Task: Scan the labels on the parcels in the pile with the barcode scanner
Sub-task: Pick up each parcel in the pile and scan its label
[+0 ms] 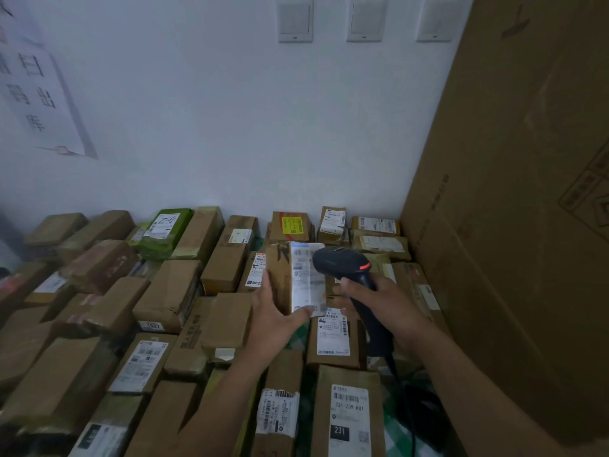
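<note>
My left hand [275, 316] grips a small brown cardboard parcel [280, 275], lifted upright above the pile, with its white label [306, 278] turned to the right. My right hand [385, 308] grips the handle of a black barcode scanner [342, 263]. The scanner's head sits right beside the label and shows a red light on its side. A black cable hangs from the handle's bottom. Under both hands lies the pile of parcels [164, 305], mostly brown boxes with white labels.
A tall cardboard carton [527, 192] stands against the right side, close to my right arm. A white wall [214, 127] backs the pile, with a paper notice [36, 90] at left. A green parcel [164, 232] lies at the back. Green chequered cloth [300, 338] shows between boxes.
</note>
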A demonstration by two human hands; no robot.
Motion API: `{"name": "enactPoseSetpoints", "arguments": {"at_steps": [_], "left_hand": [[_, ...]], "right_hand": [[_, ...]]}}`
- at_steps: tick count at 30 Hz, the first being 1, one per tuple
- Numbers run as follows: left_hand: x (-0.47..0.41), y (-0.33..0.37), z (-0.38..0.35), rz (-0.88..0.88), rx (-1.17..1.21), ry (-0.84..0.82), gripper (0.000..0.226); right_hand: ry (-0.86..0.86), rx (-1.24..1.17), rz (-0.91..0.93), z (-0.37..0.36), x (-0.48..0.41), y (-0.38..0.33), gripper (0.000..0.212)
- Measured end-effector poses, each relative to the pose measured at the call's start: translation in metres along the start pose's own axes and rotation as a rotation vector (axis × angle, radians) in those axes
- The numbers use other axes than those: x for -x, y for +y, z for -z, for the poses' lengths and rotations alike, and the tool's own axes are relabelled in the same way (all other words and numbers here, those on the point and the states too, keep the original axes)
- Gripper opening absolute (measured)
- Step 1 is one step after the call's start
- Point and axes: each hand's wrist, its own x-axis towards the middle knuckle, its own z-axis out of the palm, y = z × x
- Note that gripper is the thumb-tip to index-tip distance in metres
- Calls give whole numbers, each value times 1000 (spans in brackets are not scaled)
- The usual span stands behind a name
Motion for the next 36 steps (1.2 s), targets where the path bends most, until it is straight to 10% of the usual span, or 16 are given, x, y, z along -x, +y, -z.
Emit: {"name": "enactPoseSetpoints", "arguments": {"at_steps": [12, 23, 36], "left_hand": [[-14, -2, 0, 160, 492, -142, 43], [-62, -68, -29, 233, -204, 29, 97], [-74, -111, -76, 267, -435, 2, 86]], "right_hand": [[82, -181, -141, 4, -32, 36, 43], [102, 53, -143, 21, -76, 50, 18], [43, 244, -124, 36, -121, 80, 23]]}}
